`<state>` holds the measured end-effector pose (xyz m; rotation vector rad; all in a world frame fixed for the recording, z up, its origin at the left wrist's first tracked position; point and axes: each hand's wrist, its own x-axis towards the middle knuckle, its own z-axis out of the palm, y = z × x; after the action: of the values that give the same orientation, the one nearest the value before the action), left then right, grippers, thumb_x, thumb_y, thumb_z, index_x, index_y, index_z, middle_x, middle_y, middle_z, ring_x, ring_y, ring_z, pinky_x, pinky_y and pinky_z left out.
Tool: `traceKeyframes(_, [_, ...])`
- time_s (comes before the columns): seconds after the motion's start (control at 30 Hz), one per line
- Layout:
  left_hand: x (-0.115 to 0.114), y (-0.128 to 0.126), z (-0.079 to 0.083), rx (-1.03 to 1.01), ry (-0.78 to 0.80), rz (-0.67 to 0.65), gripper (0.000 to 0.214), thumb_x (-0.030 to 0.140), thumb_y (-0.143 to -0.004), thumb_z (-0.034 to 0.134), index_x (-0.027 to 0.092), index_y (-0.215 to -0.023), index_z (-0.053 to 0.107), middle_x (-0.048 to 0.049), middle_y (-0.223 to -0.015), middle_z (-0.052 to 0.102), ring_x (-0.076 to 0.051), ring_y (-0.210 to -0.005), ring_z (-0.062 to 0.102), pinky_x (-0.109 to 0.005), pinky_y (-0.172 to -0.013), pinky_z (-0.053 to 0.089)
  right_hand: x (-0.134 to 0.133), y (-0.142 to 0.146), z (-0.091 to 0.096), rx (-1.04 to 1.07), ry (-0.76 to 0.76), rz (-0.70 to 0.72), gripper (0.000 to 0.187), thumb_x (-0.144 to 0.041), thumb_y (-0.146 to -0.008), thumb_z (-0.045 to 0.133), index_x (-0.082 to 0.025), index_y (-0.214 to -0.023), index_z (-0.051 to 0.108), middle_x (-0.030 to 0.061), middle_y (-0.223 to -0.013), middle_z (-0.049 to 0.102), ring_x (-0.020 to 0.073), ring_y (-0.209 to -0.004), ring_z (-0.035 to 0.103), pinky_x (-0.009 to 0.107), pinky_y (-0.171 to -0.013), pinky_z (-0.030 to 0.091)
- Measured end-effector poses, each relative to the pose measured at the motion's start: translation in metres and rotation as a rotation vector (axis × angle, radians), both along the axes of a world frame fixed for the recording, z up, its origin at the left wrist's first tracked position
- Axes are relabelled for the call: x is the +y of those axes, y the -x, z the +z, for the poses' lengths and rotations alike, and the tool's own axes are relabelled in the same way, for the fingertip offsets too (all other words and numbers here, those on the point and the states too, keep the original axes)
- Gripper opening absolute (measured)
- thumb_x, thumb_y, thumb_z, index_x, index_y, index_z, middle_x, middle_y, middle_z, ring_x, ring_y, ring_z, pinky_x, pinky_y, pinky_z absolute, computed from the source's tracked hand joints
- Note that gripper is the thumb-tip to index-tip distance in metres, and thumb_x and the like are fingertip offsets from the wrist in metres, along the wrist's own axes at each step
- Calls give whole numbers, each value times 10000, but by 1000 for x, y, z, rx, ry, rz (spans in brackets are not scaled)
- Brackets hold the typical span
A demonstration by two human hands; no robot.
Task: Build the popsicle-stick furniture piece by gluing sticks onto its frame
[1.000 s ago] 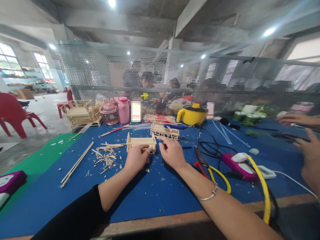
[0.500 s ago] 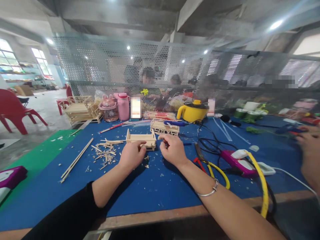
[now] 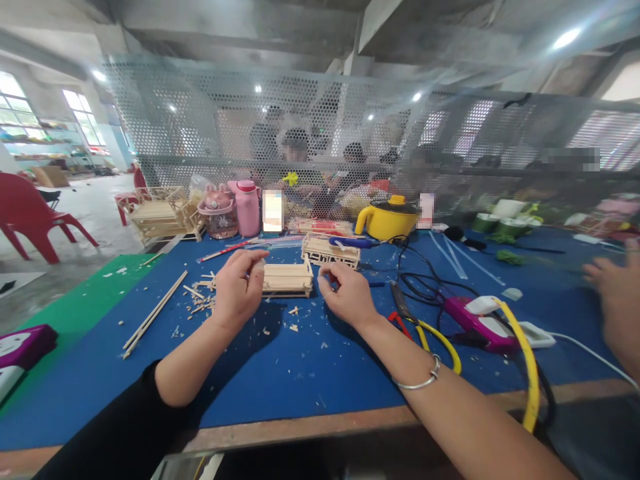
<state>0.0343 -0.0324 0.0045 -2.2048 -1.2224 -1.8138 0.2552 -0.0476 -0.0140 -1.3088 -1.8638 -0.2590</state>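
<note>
A small bed-like frame of pale wooden sticks [image 3: 289,279] sits on the blue tabletop between my hands. My left hand [image 3: 236,288] is raised at its left end, fingers curled toward the thumb; whatever they may hold is too small to make out. Close to the frame's right end is my right hand [image 3: 347,293], its fingertips bent in toward the thumb, and any small thing in them is hidden. Behind stands a second stick frame [image 3: 320,252], with a blue glue gun [image 3: 353,243] lying across its top. Loose cut stick pieces [image 3: 201,300] lie partly behind my left hand.
Long sticks [image 3: 155,315] lie at left. Pliers [image 3: 400,303], a purple power strip [image 3: 475,323] and black cables are at right. A yellow pot [image 3: 387,220], pink flask [image 3: 247,208] and larger stick frame [image 3: 160,217] line the back. Another person's hand [image 3: 617,287] is at far right.
My left hand has moved up and left, off the front of the small stick frame, uncovering more of it. My right hand stays nearly in place by its right end.
</note>
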Motion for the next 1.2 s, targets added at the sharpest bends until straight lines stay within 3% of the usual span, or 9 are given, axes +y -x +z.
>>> traceKeyframes(0.13, [2,11,4,-69,7,117,248,218,-874,414,168,-935,650,-45,-893,657,-161,-878,593,-284,-837,466,-1,2,-1,-12,18,45,212,-200,-782,511,-203,-970,609,21,-776,589,168,-725,541,278,-703,435])
traceKeyframes(0.23, [6,10,3,1,27,138,262,287,-880,421,160,-1020,603,-75,-987,633,-189,-962,574,-319,-867,458,2,4,-2,-26,13,110,374,-124,-730,488,-190,-1089,571,66,-939,601,202,-871,546,336,-828,444])
traceKeyframes(0.37, [15,-8,6,469,120,-29,499,349,-815,534,159,-1266,439,-116,-1243,563,-249,-1178,481,-447,-1050,307,7,5,-5,63,70,75,646,-39,-609,446,-179,-1240,464,94,-1056,567,216,-923,528,364,-829,453])
traceKeyframes(0.47, [19,-25,11,819,311,-142,582,346,-783,590,208,-1314,397,-100,-1218,606,-274,-1164,516,-559,-1081,180,9,2,-7,102,150,56,691,-36,-585,438,-181,-1261,440,91,-1063,557,199,-874,528,352,-795,461])
traceKeyframes(0.57, [21,-37,12,973,417,-139,687,285,-740,651,206,-1355,355,-122,-1200,627,-298,-1142,547,-575,-1055,214,10,0,-9,132,230,38,700,-27,-572,436,-185,-1254,439,71,-1013,559,170,-796,524,322,-754,464])
traceKeyframes(0.77, [27,-48,13,939,484,-127,711,248,-739,625,220,-1385,329,-131,-1169,644,-301,-1036,615,-385,-841,459,15,2,-15,200,442,98,670,6,-573,451,-185,-1215,427,-18,-783,557,106,-610,506,221,-602,419])
traceKeyframes(0.93, [27,-52,13,898,508,-85,673,182,-775,515,231,-1412,303,-145,-1091,670,-303,-931,651,-355,-707,484,16,4,-18,194,492,131,693,20,-579,454,-187,-1239,417,-30,-732,566,113,-627,530,210,-586,397])
traceKeyframes(1.2, [27,-54,10,890,486,-74,653,132,-802,458,219,-1428,291,-144,-1070,678,-274,-897,652,-337,-699,482,15,5,-19,170,458,140,696,17,-576,471,-193,-1238,418,-18,-741,601,129,-654,552,222,-608,404])
